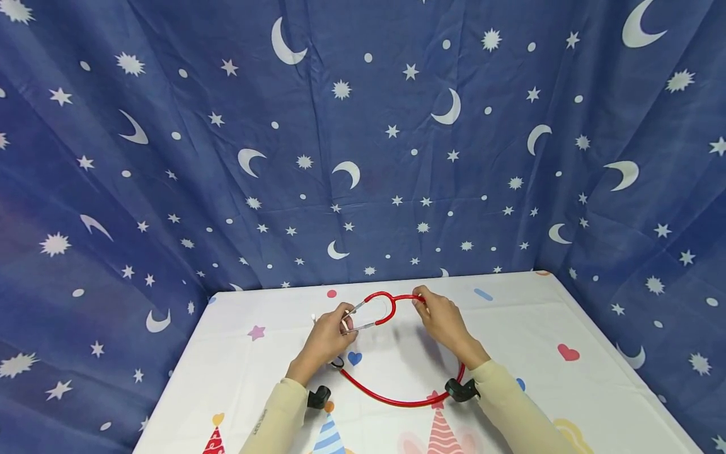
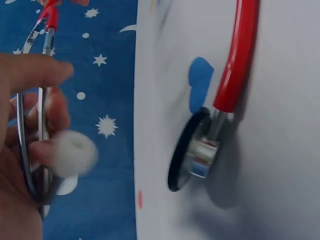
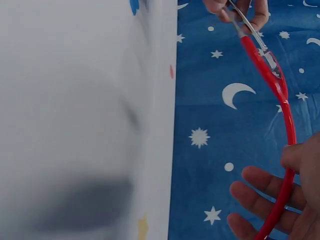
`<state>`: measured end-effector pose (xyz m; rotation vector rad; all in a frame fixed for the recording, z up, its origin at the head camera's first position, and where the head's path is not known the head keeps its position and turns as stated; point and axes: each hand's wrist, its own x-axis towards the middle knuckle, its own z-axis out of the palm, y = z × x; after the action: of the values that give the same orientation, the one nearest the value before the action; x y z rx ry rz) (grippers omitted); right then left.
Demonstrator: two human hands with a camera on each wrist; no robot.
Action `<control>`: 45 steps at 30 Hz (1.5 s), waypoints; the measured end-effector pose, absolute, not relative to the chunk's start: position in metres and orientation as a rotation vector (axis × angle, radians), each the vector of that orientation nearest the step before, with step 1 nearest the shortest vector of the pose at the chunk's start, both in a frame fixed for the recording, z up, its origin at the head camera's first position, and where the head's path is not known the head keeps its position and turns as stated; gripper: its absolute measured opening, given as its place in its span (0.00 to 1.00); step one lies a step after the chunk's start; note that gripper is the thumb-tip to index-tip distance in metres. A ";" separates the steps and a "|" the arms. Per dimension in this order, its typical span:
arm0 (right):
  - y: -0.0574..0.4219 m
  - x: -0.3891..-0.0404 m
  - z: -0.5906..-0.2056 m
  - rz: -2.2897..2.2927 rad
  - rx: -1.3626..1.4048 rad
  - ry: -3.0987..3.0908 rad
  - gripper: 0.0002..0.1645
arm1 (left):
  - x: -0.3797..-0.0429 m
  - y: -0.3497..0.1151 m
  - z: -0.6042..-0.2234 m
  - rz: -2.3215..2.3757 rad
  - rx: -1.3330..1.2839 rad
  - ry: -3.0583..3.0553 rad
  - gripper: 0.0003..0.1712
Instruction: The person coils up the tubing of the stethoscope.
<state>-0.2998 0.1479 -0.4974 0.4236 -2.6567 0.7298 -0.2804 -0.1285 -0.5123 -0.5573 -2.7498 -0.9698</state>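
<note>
A stethoscope with red tubing (image 1: pixel 391 401) is spread between my two hands. My left hand (image 1: pixel 329 338) holds its metal ear tubes (image 1: pixel 365 327), and a blurred white ear tip (image 2: pixel 77 153) shows by the fingers in the left wrist view. With thumb and fingers, my right hand (image 1: pixel 445 320) grips the red tubing just past the Y-shaped fork (image 1: pixel 392 298). From there the tube loops down under the right forearm and back left along the table. The chest piece (image 2: pixel 202 156), silver with a black rim, lies on the tabletop below my left hand.
A white cloth printed with hearts, stars and party hats covers the table (image 1: pixel 227 353). Behind it hangs a blue curtain (image 1: pixel 374 170) with white moons and stars. Black wrist-camera mounts (image 1: pixel 319 397) sit at both sleeves, close to the tubing on the right.
</note>
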 end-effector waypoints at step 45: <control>0.188 -0.238 -0.429 0.941 0.775 -2.133 0.12 | -0.242 -0.155 -0.476 -0.843 -0.846 -2.453 0.23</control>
<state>-0.2382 0.1882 -0.4292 0.7749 -2.1334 0.9408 -0.2423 -0.1549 -0.4761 -0.8457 -2.4530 -0.8428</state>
